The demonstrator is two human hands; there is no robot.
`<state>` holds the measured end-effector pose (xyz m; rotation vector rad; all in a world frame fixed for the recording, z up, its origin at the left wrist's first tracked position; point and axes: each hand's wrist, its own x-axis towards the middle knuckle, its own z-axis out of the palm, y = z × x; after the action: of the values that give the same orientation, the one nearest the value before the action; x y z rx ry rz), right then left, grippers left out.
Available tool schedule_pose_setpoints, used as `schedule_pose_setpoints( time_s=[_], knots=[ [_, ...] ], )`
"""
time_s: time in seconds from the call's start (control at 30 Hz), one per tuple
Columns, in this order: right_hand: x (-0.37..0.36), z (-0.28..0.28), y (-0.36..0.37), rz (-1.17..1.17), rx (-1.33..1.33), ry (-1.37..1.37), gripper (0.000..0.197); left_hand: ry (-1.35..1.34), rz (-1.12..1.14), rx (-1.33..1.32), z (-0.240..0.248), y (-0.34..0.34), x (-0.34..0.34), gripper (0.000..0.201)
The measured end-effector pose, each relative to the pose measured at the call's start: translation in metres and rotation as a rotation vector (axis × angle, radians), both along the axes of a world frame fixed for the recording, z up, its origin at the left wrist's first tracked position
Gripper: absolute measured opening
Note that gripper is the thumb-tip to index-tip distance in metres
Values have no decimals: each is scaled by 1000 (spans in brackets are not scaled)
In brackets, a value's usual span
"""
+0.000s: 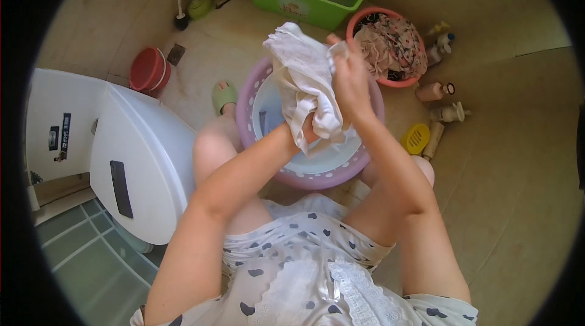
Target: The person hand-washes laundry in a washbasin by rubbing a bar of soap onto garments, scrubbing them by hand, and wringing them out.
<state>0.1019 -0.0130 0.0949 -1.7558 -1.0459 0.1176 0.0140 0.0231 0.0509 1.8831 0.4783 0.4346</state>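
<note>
White cloth (298, 58) mid-frame over purple basin (246, 103) of water (265, 97), long axis steep, top tipping left; right hand (353, 82) clamped on its edge, left hand (311, 130) buried, grip can't tell. Upper right, pink basket (400, 84): clothes (381, 46).

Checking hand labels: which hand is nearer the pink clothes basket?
Right: right hand just left of the basket; left hand, mostly covered by white cloth, farther left and lower in view.

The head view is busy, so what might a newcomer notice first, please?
The eye would probably fall first on the white cloth raised over the purple basin at the centre. The bright green tub stands out at the top, with a pink basket of crumpled fabric at its lower right.
</note>
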Motion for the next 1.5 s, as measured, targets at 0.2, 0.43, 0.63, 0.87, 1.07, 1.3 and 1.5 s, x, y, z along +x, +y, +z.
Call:
schedule_pose_setpoints(
  time_s=[0.2, 0.43, 0.63, 0.87, 1.07, 1.3, 1.5],
  knots=[
    [-37, -1, -17, 91, -60, -272, 34, 28, -50, 96, 9, 16, -8, 44],
    [49, -25, -2, -73, -111, 621, 28, 22, -104, 420, -14, 10, -16, 42],
    [48, -24, -22, -303, -168, -59, 45, 14, 27, 759, 7, 43, -18, 40],
    [-23, -25, -7, 233, 7, 677, 57, -338, 399, -1353, 26, 26, 15, 43],
    [-30, 8, -4, 188, -7, 1363, 57, -497, 571, -847, -10, 39, 13, 30],
    [-1, -24, -11, 355, 108, 1800, 30, -509, 611, -681, 31, 36, 14, 27],
    [16, -33, -24, 466, -88, 1633, 36, -525, 318, -1152, 46, 51, 0, 34]
  ],
)
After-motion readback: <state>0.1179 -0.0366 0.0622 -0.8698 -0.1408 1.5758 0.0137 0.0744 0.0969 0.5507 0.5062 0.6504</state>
